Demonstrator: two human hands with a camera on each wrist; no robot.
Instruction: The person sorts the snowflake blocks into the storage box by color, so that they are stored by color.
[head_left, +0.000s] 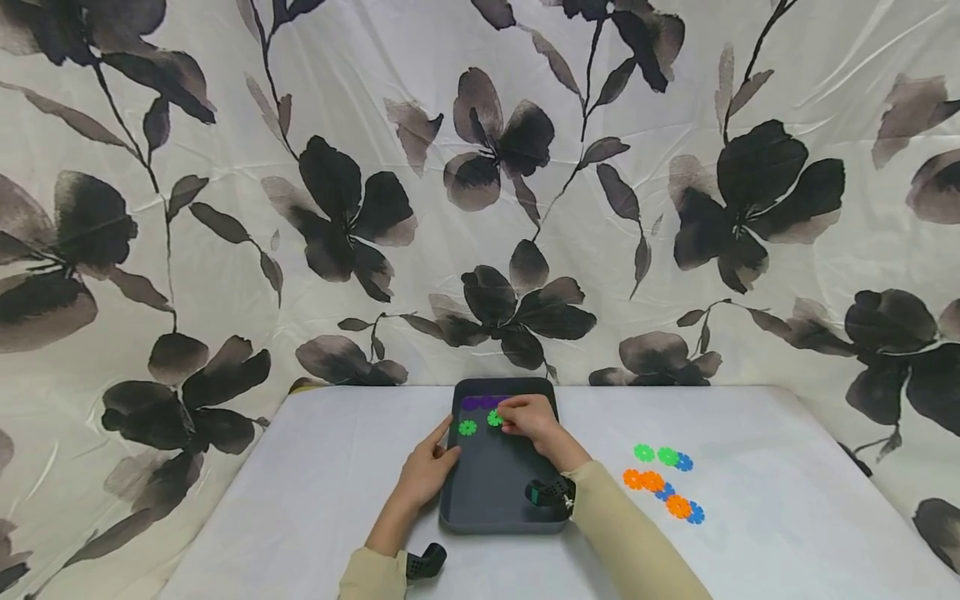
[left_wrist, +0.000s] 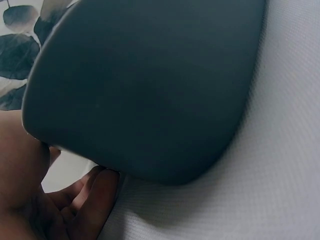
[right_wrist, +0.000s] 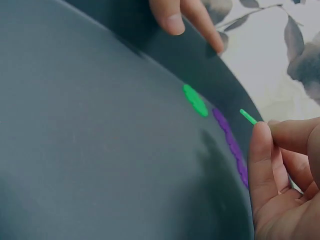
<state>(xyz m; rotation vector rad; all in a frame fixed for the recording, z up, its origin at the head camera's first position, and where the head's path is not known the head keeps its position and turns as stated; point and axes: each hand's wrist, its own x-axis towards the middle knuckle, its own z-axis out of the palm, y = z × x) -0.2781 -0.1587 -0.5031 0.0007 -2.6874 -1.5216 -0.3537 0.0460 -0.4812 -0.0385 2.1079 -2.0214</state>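
Between the thumb and fingers of my right hand is a thin green notched disc, held edge-on above the far part of the dark grey tray. Another green disc lies flat in the tray near its left wall. Along the tray's far end runs a row of purple discs, partly hidden by the right hand in the head view. My left hand grips the tray's left side, with the thumb over the rim, as the right wrist view also shows.
Right of the tray, on the white tabletop, lie two green discs, several orange discs and several blue discs, some overlapping. A floral cloth hangs behind the table's far edge.
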